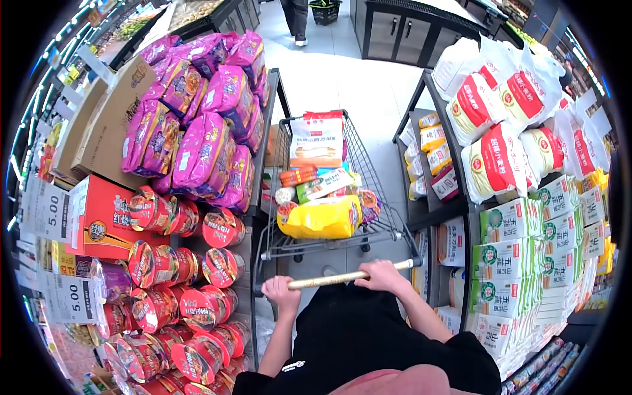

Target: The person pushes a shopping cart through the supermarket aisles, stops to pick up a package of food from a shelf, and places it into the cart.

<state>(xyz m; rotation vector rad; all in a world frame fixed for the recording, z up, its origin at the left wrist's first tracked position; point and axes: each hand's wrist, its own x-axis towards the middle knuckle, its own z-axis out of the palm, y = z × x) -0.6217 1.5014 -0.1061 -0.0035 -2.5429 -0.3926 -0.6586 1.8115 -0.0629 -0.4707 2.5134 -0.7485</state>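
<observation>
- Left hand (pixel 280 289): fingers wrapped round the handle (pixel 336 278), at its 9 o'clock end.
- Right hand (pixel 380 273): fingers closed on the same handle, toward 3 o'clock.
- Cart (pixel 378 197): 12 o'clock from both hands, loaded; yellow bag (pixel 322 220) nearest the handle.
- Noodle bowls (pixel 164 263): shelf, 9 o'clock.
- Flour sacks (pixel 494 158): shelf, 2 o'clock.

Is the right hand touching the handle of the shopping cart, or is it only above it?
Touching. The head view shows the right hand curled around the cart handle, with no gap between them.
</observation>
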